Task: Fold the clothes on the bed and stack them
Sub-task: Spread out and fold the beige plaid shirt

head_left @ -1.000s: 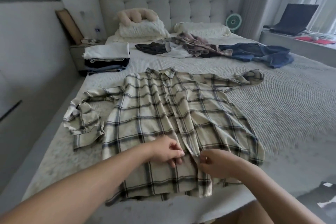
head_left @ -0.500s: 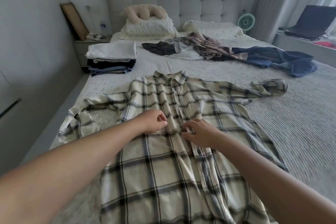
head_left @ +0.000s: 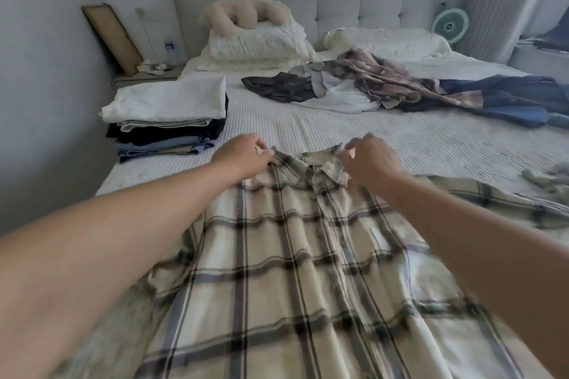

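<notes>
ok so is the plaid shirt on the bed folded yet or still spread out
Spread out, not folded. The plaid shirt lies flat, front up, on the bed, while the left hand and right hand pinch its collar.

Soft, even daylight from the right; motion blur near the bottom, wide-angle bowing at edges.

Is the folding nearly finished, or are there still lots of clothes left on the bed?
Partly done. A stack of folded clothes sits at the bed's left edge. In hand: the plaid shirt lies spread flat, with the left hand and right hand pinching its collar; it isn't folded yet. Left: a rumpled pile of unfolded clothes near the pillows, including a blue garment.
</notes>
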